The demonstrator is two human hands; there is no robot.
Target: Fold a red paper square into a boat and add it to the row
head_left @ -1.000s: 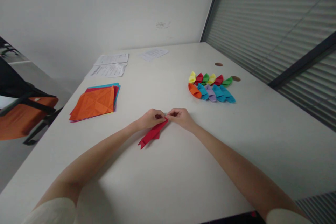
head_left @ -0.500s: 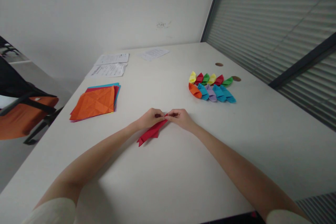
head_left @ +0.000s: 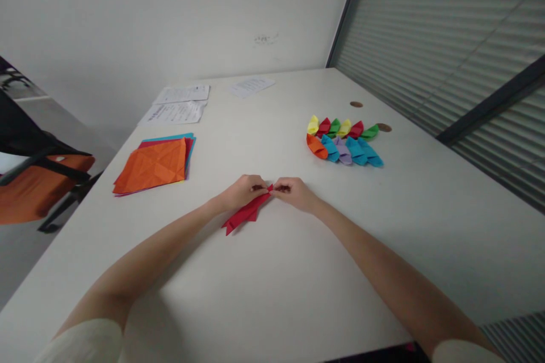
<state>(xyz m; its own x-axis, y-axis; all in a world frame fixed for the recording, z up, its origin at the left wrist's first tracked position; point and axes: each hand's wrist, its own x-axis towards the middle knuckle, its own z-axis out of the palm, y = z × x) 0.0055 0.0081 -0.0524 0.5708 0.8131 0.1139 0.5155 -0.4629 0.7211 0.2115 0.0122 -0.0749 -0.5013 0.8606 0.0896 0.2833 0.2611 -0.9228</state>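
A folded piece of red paper (head_left: 244,215) lies slantwise low over the table in front of me, its forked end toward me on the left. My left hand (head_left: 246,190) pinches it near its far right tip, thumb and fingers closed. At that same tip my right hand (head_left: 293,191) has its thumb and fingertips pressed together on the paper. The fingertips of both hands nearly meet there, with a small red point showing between them. Part of the upper edge is hidden behind my left fingers.
Several folded paper pieces (head_left: 344,150) in various colours stand in two rows at the right. A stack of square coloured sheets (head_left: 155,163), orange on top, lies left. Printed papers (head_left: 179,113) rest farther back. An orange chair (head_left: 46,181) stands beyond the table's left edge.
My right fingertips have shifted very slightly right, and a bit more of the red tip shows between the hands. Both hands still pinch the paper.
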